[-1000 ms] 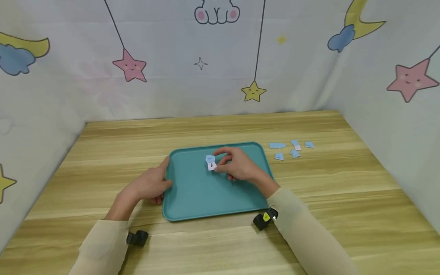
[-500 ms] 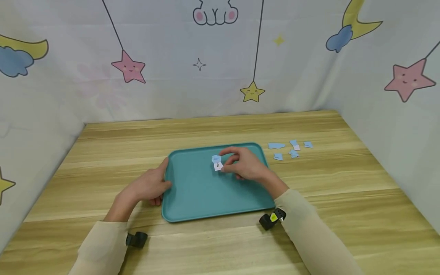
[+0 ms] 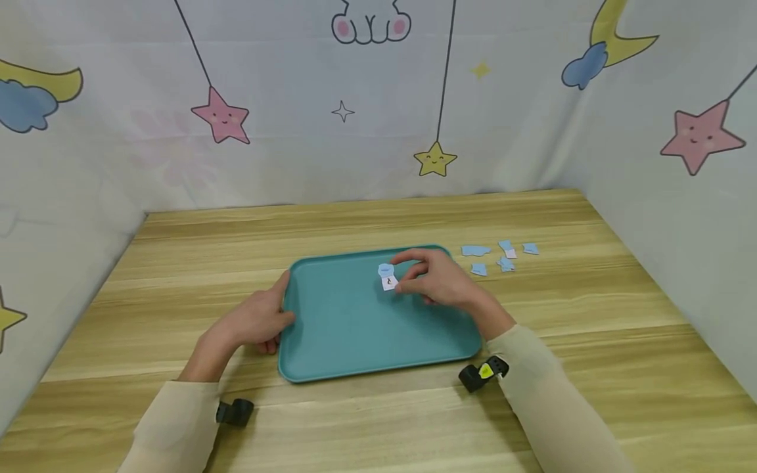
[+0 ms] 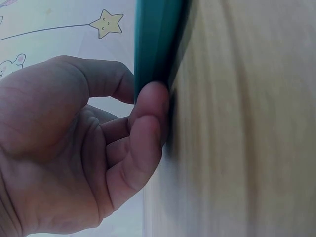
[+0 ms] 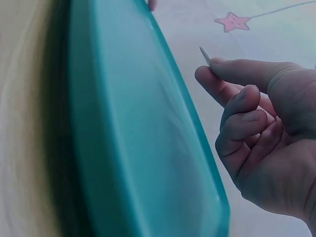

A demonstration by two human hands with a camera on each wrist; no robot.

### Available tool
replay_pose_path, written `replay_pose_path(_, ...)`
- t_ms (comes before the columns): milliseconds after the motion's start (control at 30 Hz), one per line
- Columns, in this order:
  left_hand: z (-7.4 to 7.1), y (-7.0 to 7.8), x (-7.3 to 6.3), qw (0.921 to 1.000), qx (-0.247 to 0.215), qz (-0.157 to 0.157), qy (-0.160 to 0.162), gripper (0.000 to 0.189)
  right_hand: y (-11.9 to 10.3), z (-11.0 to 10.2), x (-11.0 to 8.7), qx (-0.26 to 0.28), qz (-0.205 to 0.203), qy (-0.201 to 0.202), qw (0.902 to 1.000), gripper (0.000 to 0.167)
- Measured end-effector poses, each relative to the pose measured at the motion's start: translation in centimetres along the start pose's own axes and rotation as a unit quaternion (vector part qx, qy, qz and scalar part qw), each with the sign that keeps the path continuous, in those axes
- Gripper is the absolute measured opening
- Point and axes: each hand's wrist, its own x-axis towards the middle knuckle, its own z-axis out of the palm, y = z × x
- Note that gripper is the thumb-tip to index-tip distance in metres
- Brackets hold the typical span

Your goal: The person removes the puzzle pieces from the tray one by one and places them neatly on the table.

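A teal tray lies on the wooden table. My left hand grips its left rim; the left wrist view has the thumb over the edge of the tray and curled fingers against its side. Above the tray, my right hand pinches a small, flat puzzle piece, light blue on top and whitish with a dark mark below. Edge-on in the right wrist view, the thin piece sticks out between thumb and index finger, with the other fingers curled in.
To the right of the tray's far corner lie several light-blue pieces, among them a long one and one with a pinkish end. A white cloth printed with stars and moons hangs behind the table and at both sides.
My right hand has moved steadily to the right over the tray with the puzzle piece in its fingers. The left hand keeps its place on the rim.
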Motion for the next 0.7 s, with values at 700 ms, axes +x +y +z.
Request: replay_pose_path(700, 0.0, -0.1, 0.1, 1.0000, 0.008, 0.003, 0.001, 0.088, 1.7, -2.8, -1.7, 0.001, 0.014, 0.034, 0.9993, 0.050)
